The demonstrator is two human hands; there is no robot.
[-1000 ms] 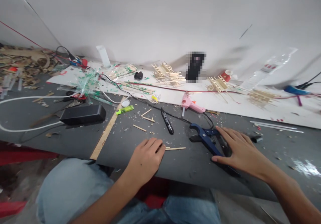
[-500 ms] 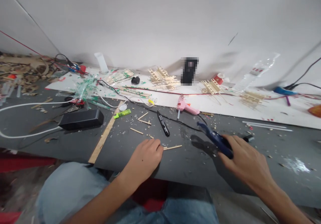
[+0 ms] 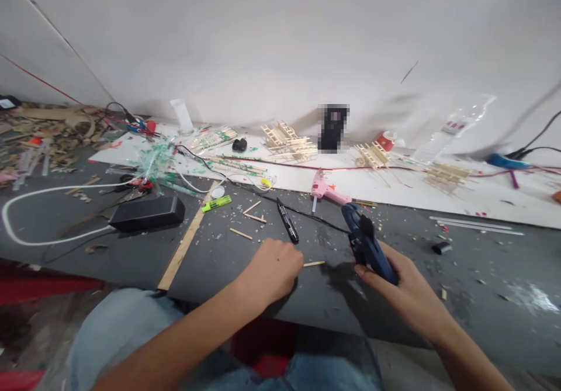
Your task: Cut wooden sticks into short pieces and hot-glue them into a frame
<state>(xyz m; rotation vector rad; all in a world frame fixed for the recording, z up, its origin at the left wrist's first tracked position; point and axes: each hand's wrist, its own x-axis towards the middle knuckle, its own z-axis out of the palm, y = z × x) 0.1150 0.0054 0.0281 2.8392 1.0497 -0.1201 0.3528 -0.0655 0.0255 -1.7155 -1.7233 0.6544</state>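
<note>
My left hand [image 3: 277,269] is closed, knuckles up, low over the front of the grey table. A thin wooden stick [image 3: 314,263] pokes out to the right from beside its fingers; what the fingertips grip is hidden. My right hand [image 3: 401,280] is wrapped round a dark blue plier-like hand tool [image 3: 370,248], raised above the table with its head pointing away and left. A black marker [image 3: 287,221] lies between the hands, farther back. Several short stick pieces [image 3: 241,234] lie left of it. A pink glue gun [image 3: 328,189] rests behind the tool.
Small wooden stick frames [image 3: 289,139] stand along a white board [image 3: 407,190] by the wall. A black power adapter [image 3: 149,213], white cable and green-and-clear plastic wrap [image 3: 153,160] lie left. A black cap [image 3: 441,248] and clear glue sticks [image 3: 477,225] lie right.
My left hand has slid right, covering more of the stick. My right hand has turned the blue tool more upright and moved it slightly left, away from the black cap. The view has shifted slightly.
</note>
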